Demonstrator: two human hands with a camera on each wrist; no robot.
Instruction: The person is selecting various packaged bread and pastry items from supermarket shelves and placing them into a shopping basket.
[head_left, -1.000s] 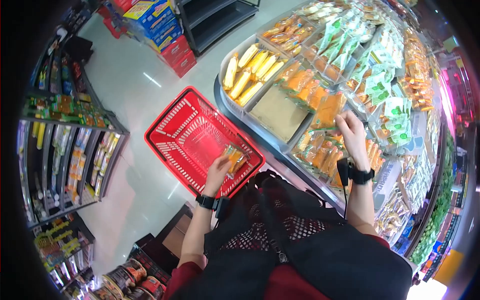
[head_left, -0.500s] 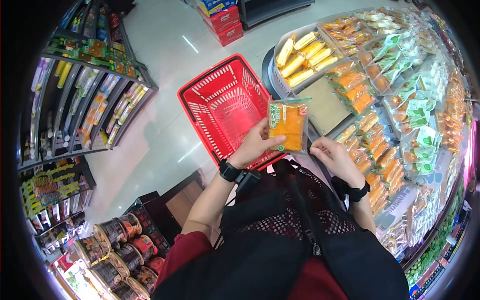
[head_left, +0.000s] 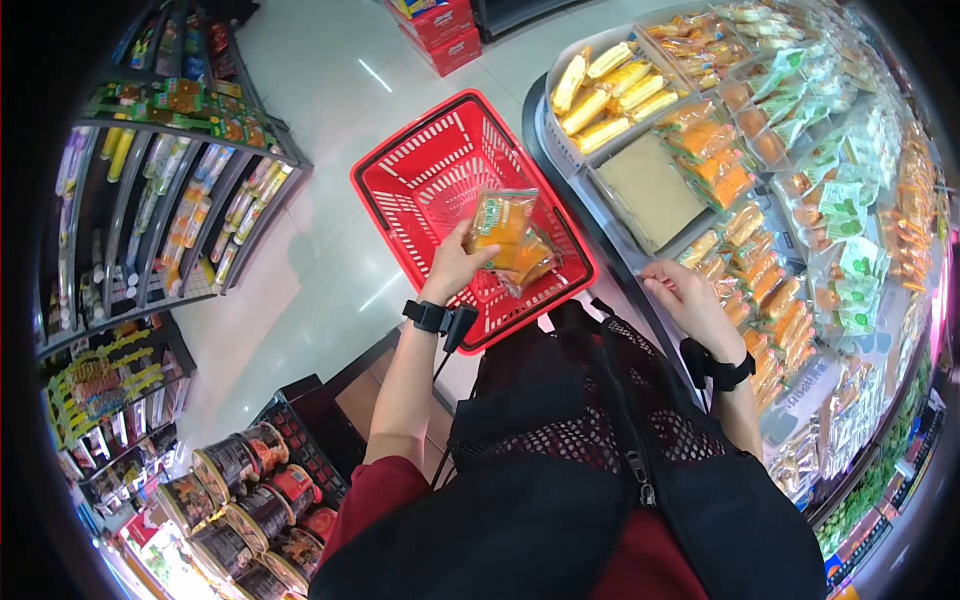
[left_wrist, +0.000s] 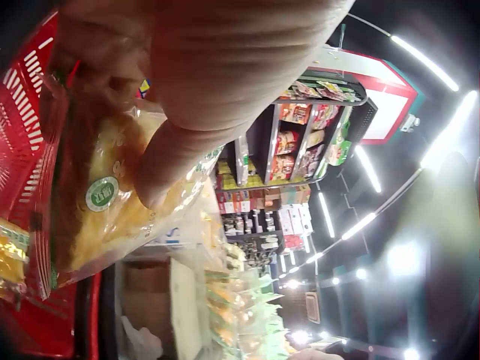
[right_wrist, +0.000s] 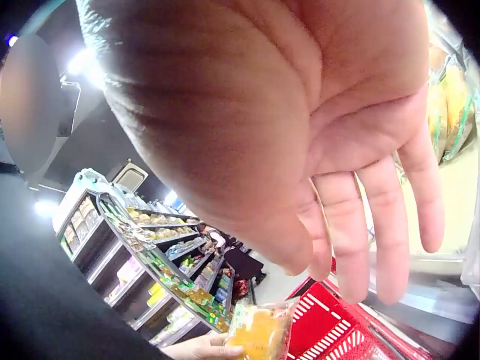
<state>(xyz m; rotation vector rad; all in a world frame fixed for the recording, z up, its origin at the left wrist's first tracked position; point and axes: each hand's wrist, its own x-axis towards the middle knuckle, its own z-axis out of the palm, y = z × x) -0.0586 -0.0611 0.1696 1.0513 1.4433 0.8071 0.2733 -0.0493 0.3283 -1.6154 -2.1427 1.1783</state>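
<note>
In the head view my left hand (head_left: 455,264) pinches a clear bag of orange bread (head_left: 502,222) over the red basket (head_left: 388,205). Another bagged bread (head_left: 533,262) is in the basket just below it. The left wrist view shows the thumb across the front of the held bag (left_wrist: 112,195). My right hand (head_left: 697,308) hangs by the edge of the display stand, holding nothing; its fingers (right_wrist: 386,217) are loosely extended in the right wrist view.
The display stand has a bare beige compartment (head_left: 650,192), yellow packs (head_left: 607,98) and more bagged breads (head_left: 765,290). Shelves of packaged goods (head_left: 190,200) stand at the left, with stacked tubs (head_left: 245,500) at lower left and red boxes (head_left: 445,42) at the back.
The left hand first let one bread go in the basket, then held a bag near the right hand; that bag is now over the basket. The right hand has come away from the display breads.
</note>
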